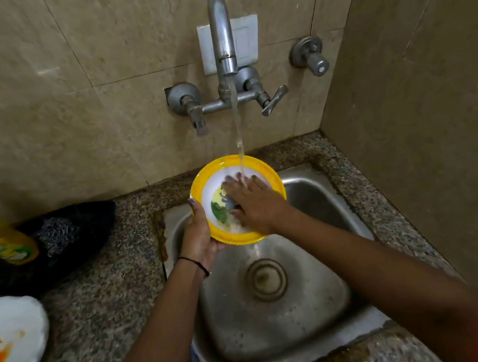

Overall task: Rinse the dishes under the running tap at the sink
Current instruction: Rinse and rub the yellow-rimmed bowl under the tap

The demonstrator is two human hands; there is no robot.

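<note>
A white plate (8, 349) smeared with orange sauce sits unrinsed on the granite counter (93, 302). The left hand (198, 236) grips the rim of the yellow-rimmed plate (268, 175), which is tilted over the steel sink (314, 199) under the tap's stream (236, 123). The right hand (254, 200) lies flat on its face, fingers straight. Rinsing looks midway. The corner wall (427, 115) crowds the right; leftward is roomier.

The speckled granite counter (99, 301) is carrying two items to the left of the sink (314, 199) set into it: a sauce-stained white plate (9, 317) at the front, a crumpled black cloth (60, 244) against the wall.
</note>
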